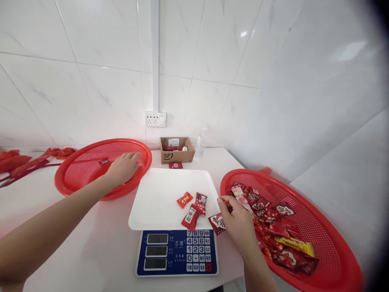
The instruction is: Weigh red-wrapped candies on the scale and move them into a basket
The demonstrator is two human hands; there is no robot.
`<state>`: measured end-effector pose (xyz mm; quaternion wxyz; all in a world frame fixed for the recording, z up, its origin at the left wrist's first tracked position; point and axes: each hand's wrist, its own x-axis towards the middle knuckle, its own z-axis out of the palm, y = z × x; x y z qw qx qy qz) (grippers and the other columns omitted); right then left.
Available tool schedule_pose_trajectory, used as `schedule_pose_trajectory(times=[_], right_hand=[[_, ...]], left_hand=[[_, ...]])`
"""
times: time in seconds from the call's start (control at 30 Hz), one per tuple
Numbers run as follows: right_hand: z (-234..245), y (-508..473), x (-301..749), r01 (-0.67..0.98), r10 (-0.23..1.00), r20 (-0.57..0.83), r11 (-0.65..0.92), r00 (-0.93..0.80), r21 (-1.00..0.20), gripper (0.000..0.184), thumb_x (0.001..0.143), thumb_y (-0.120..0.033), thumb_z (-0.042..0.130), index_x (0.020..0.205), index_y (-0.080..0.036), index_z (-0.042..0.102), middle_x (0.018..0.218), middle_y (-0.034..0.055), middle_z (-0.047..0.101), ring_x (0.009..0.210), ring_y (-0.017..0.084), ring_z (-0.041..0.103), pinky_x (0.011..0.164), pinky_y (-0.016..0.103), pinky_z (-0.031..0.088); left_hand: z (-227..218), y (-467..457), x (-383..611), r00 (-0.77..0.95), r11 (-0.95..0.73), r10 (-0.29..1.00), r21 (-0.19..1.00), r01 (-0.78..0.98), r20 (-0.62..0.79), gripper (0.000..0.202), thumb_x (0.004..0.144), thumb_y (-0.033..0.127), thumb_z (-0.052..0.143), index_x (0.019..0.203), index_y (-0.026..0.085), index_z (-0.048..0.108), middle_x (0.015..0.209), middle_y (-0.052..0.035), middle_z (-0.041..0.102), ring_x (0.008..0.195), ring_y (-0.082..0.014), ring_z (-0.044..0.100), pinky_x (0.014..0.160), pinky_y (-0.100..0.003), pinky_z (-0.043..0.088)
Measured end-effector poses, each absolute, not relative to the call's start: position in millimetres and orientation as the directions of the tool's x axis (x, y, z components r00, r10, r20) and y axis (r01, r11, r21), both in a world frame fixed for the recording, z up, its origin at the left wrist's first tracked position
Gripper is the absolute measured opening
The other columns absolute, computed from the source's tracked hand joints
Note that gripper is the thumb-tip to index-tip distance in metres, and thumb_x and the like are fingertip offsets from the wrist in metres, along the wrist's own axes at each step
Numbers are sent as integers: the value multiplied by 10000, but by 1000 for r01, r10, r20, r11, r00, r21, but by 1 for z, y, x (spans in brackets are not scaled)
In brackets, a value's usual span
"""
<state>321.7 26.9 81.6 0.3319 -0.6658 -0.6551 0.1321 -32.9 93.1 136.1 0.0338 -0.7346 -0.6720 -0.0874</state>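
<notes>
My left hand point(125, 167) is over the left red basket point(103, 144), fingers stretched out and slightly apart, with nothing visible in it. A small wrapped candy point(103, 161) lies in that basket. At the right edge of the white scale pan point(164, 194), my right hand point(238, 219) is closed, with curled fingers around the end of a red candy packet point(216, 223). Part of this packet is hidden behind the hand. On the pan lie an orange-red candy point(184, 199) and two dark red candies, one point(191, 217) overlapping the other point(201, 202).
The right red basket point(331, 215) holds many red wrapped candies and a yellow packet point(294, 245). Below the pan is the scale's blue keypad point(179, 255). Behind stand a cardboard box point(178, 157), a clear bottle point(201, 142) and a red packet point(175, 165). Red bags point(13, 162) lie far left.
</notes>
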Motion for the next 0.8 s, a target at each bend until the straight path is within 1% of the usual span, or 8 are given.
schedule_pose_trajectory(times=[0.1, 0.2, 0.27, 0.33, 0.43, 0.5, 0.63, 0.8], right_hand=[[82, 27, 322, 783, 961, 252, 71, 111, -617, 380, 826, -497, 385, 883, -208, 625, 766, 61, 696, 724, 244, 631, 643, 321, 434], [83, 27, 322, 785, 959, 258, 71, 115, -615, 383, 822, -501, 386, 876, -207, 626, 759, 61, 694, 708, 243, 629, 630, 317, 434], [83, 27, 321, 786, 956, 270, 79, 114, -613, 385, 822, -504, 386, 869, -207, 627, 753, 60, 693, 701, 240, 628, 631, 312, 436], [83, 27, 321, 787, 952, 285, 89, 114, -611, 385, 824, -501, 384, 870, -206, 628, 758, 61, 695, 697, 235, 629, 635, 307, 440], [82, 27, 321, 789, 947, 302, 104, 107, -605, 383, 825, -501, 383, 856, -206, 626, 738, 60, 692, 667, 228, 626, 612, 297, 441], [81, 27, 321, 788, 946, 308, 114, 100, -604, 383, 827, -506, 382, 839, -209, 623, 708, 53, 685, 641, 221, 620, 594, 291, 442], [81, 26, 323, 787, 944, 315, 122, 96, -605, 387, 831, -506, 376, 842, -209, 624, 694, 46, 679, 624, 216, 616, 579, 287, 447], [83, 24, 323, 792, 946, 313, 124, 88, -598, 376, 831, -499, 386, 833, -211, 627, 702, 51, 684, 624, 224, 615, 570, 295, 451]], left_hand=[[129, 84, -6, 250, -264, 962, 137, 955, 111, 469, 928, 375, 319, 1319, 127, 395, 1367, -146, 442, 1267, -270, 390, 1011, -407, 346], [114, 71, 39, 462, -454, 887, 221, 863, 19, 592, 908, 524, 321, 1389, 179, 306, 1459, -104, 343, 1325, -214, 334, 1031, -332, 345], [104, 63, 70, 584, -559, 811, 261, 787, -26, 722, 852, 630, 352, 1418, 190, 266, 1495, -120, 268, 1364, -245, 252, 1043, -349, 333], [95, 58, 97, 674, -638, 738, 283, 716, -38, 777, 815, 675, 373, 1428, 214, 248, 1504, -137, 232, 1377, -296, 192, 1061, -427, 291], [85, 58, 126, 767, -736, 641, 280, 617, -5, 723, 824, 661, 371, 1409, 243, 295, 1500, -156, 231, 1371, -362, 167, 1049, -543, 233], [82, 62, 137, 794, -773, 607, 257, 580, 34, 637, 853, 618, 366, 1358, 230, 384, 1472, -163, 291, 1353, -375, 216, 1038, -553, 236], [81, 69, 144, 798, -801, 593, 184, 570, 107, 473, 868, 502, 456, 1224, 197, 511, 1329, -150, 462, 1216, -323, 418, 998, -459, 322], [83, 74, 141, 755, -766, 642, 117, 632, 131, 334, 847, 459, 510, 1033, 190, 579, 1075, -119, 566, 975, -295, 555, 801, -409, 451]])
